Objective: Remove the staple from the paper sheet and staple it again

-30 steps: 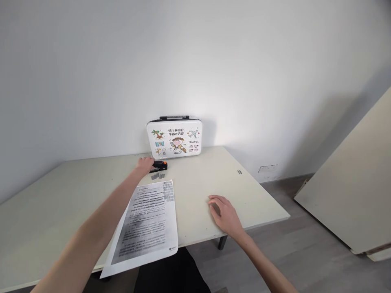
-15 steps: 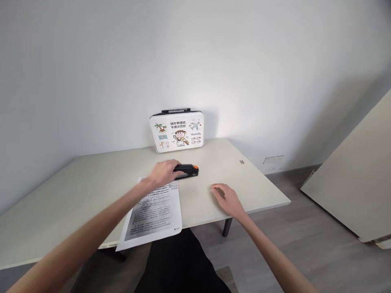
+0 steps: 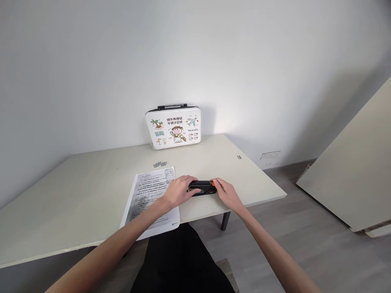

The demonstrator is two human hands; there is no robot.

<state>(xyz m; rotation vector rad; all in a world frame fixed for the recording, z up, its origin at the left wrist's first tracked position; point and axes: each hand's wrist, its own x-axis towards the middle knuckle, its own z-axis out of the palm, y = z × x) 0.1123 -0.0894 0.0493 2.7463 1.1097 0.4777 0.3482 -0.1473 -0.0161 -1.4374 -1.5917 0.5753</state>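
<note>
Both hands meet at a black stapler [image 3: 200, 186] with an orange part at its right end, held level near the table's front edge. My left hand [image 3: 180, 190] is closed around its left end, thumb along the near side. My right hand [image 3: 226, 193] grips the orange end, fingers closed there; part of that end is hidden. Printed sheets of paper [image 3: 149, 203] lie to the left, partly under my left forearm and reaching the table's front edge. Beyond the paper are several small strips of staples [image 3: 160, 164].
A white carry case [image 3: 174, 128] with cartoon prints stands upright against the wall. Another small staple strip [image 3: 239, 157] lies toward the right side of the table [image 3: 76, 191]. A pale panel [image 3: 348, 162] stands at the right, and a socket plate [image 3: 270, 155] is on the wall.
My left hand has brought the stapler nearer and to the right. My right hand, empty before, has closed on its orange end. The staple strips behind the paper have come into view.
</note>
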